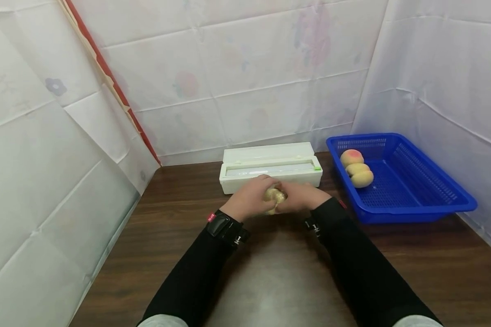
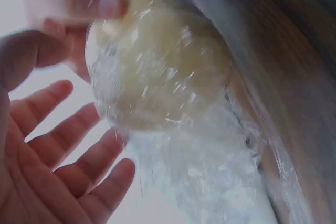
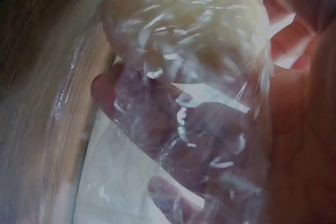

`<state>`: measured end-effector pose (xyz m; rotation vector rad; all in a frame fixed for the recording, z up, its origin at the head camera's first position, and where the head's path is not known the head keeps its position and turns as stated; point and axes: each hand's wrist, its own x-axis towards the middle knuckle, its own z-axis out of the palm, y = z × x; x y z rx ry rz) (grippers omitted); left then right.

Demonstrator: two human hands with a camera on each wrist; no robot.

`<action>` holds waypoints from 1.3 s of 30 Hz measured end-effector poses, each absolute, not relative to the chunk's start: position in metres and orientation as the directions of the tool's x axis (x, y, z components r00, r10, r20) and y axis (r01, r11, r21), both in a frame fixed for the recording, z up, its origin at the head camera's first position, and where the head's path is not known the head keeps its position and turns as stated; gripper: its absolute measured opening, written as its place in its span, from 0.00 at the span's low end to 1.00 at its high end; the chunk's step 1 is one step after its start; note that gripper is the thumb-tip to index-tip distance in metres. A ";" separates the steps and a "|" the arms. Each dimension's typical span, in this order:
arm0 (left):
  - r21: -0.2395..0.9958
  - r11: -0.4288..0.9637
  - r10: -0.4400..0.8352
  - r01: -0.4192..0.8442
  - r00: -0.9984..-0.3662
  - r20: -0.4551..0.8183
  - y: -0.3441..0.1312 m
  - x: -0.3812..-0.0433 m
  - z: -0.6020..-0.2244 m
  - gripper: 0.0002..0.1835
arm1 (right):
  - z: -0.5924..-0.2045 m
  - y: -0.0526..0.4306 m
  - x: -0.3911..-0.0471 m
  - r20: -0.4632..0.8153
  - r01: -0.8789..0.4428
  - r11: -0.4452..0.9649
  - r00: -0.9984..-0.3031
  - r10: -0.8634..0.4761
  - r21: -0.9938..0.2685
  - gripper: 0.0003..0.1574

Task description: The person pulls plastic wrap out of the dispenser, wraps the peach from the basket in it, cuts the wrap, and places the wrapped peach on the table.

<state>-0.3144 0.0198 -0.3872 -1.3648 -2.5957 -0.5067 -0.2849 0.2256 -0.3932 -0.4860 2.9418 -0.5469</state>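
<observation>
A pale yellow peach (image 1: 275,195) wrapped in clear cling film (image 3: 184,114) is between both hands above the table. The right hand (image 1: 299,196) holds it, with its thumb pressed on the top of the fruit in the left wrist view. Beside the peach, the left hand (image 1: 248,198) has its fingers (image 2: 79,135) spread and loosely bent, not closed round it. Loose film hangs off the peach (image 2: 163,61) and shows left-hand fingers through it in the right wrist view. Just behind the hands stands a white cling film box (image 1: 270,182), lid up.
To the right sits a blue plastic basket (image 1: 417,211) with peaches (image 1: 352,157) at its left side. The brown wooden table (image 1: 180,200) has white sheeting (image 1: 245,109) behind it and along both sides.
</observation>
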 end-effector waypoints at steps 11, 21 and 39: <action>0.107 0.539 0.781 0.835 -0.543 0.308 0.025 -0.302 -0.384 0.57 | -0.370 0.229 -0.275 -0.050 -0.305 0.826 -0.927 -0.371 -0.474 0.48; 0.027 0.576 0.763 0.817 -0.549 0.340 0.027 -0.288 -0.371 0.56 | -0.347 0.224 -0.260 -0.013 -0.313 0.869 -0.939 -0.343 -0.383 0.44; 0.905 0.116 0.521 0.409 -0.801 0.295 0.009 -0.313 -0.378 0.31 | -0.296 0.250 -0.210 0.460 -0.343 0.751 -0.886 -0.059 -0.564 0.48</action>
